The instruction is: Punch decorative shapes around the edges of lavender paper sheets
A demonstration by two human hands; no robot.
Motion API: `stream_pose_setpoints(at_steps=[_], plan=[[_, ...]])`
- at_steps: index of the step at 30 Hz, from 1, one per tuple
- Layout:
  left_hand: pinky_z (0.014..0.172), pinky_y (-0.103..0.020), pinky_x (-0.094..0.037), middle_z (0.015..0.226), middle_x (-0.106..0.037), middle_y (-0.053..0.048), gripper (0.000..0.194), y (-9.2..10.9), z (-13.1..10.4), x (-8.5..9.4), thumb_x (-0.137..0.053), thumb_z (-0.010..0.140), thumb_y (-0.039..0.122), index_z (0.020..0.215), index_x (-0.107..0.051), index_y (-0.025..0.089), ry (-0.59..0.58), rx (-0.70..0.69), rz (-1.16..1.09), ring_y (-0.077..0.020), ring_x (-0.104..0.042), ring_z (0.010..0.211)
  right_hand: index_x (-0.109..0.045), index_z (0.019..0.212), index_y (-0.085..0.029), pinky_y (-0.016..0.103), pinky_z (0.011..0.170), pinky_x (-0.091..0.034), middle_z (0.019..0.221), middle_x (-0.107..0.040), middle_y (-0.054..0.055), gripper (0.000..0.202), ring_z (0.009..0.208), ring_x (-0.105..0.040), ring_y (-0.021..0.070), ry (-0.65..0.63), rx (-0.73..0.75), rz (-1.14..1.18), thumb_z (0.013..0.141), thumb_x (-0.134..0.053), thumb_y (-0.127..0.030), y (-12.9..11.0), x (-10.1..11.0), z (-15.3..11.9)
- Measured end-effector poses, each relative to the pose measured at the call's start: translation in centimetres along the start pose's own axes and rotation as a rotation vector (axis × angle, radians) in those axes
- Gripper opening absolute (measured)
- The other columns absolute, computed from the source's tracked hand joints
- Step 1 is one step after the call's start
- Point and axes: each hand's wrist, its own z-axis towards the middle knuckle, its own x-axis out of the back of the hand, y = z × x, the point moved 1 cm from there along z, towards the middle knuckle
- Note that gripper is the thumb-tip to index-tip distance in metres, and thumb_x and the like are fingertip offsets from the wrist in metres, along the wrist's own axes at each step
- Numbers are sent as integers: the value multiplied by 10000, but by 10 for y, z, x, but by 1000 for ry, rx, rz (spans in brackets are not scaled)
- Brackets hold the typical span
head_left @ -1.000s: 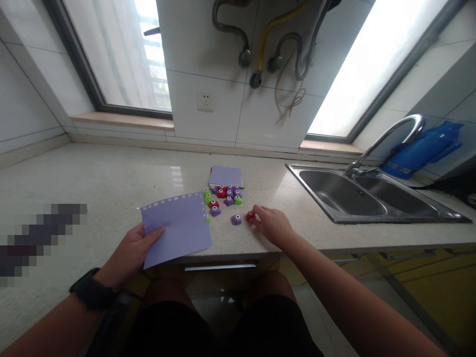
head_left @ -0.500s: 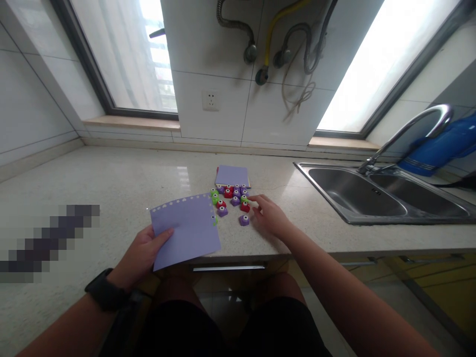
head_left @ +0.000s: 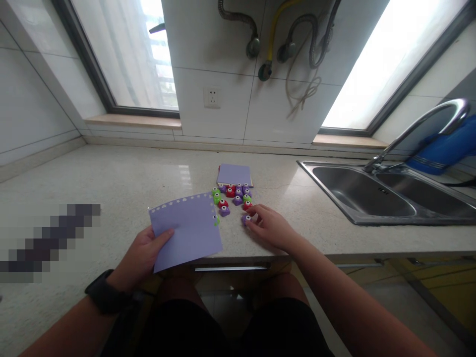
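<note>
My left hand (head_left: 148, 248) grips a purple sheet of paper (head_left: 188, 235) by its left edge, thumb on top. White shapes line the sheet's top and right edges, and a small green shape with an eye (head_left: 215, 220) shows at the right edge. My right hand (head_left: 270, 226) reaches over the counter, thumb and fingers apart around a small purple one-eyed figure (head_left: 246, 218); whether they touch it I cannot tell. Just beyond the fingertips sits a red one-eyed figure (head_left: 247, 204). More one-eyed figures, green (head_left: 216, 198), red (head_left: 222, 203) and purple (head_left: 224, 211), lie between the hands.
Behind the figures lies a stack of coloured paper (head_left: 235, 174), purple on top. A steel double sink (head_left: 357, 218) with a tap (head_left: 420, 124) is set into the counter (head_left: 141, 168) on the right. The counter's front edge runs just before my legs.
My right hand has moved back toward me, from the green figure to the purple one nearest the counter's front. My left hand keeps the paper in nearly the same place.
</note>
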Motion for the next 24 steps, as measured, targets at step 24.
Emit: stream_pose_setpoints(at_steps=[24], plan=[[772, -398, -628, 987, -824, -134, 598, 3, -3, -2, -801, 743, 654, 1069, -759, 155, -35, -104, 276, -343, -777, 892, -648, 1181, -260, 404, 907, -520, 1126, -708, 73, 337, 1027, -643, 247, 72, -25, 103, 892, -782, -371, 8, -13, -16]])
